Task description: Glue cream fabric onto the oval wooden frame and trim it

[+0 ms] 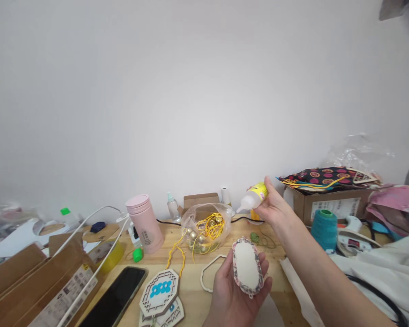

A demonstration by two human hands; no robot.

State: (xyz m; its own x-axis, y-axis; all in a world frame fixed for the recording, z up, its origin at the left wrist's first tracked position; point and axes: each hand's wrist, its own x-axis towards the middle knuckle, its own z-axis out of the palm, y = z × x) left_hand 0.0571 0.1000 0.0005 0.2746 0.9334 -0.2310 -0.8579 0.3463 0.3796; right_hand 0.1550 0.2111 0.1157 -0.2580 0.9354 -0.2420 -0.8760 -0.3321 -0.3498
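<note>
My left hand [221,290] holds an oval pendant-like piece [248,265] in its palm, fingers curled about the edge. The piece has a plain white face, a patterned fabric rim and small loops at its top and bottom. Above and to the right, my right hand [274,204] grips a squeeze bottle [252,199] with a yellow label, tilted so its white nozzle points down and left, apart from the oval piece. A thin pale frame [204,277] lies on the table beside my left hand, partly hidden by it.
Octagonal ornaments [160,290], a phone [114,297] and a pink tumbler [145,225] stand or lie left. Behind is a plastic bag [187,218] with gold bells and yellow cord. A teal thread cone [323,231] and cardboard box [306,206] occupy the right; another box [37,290] is front left.
</note>
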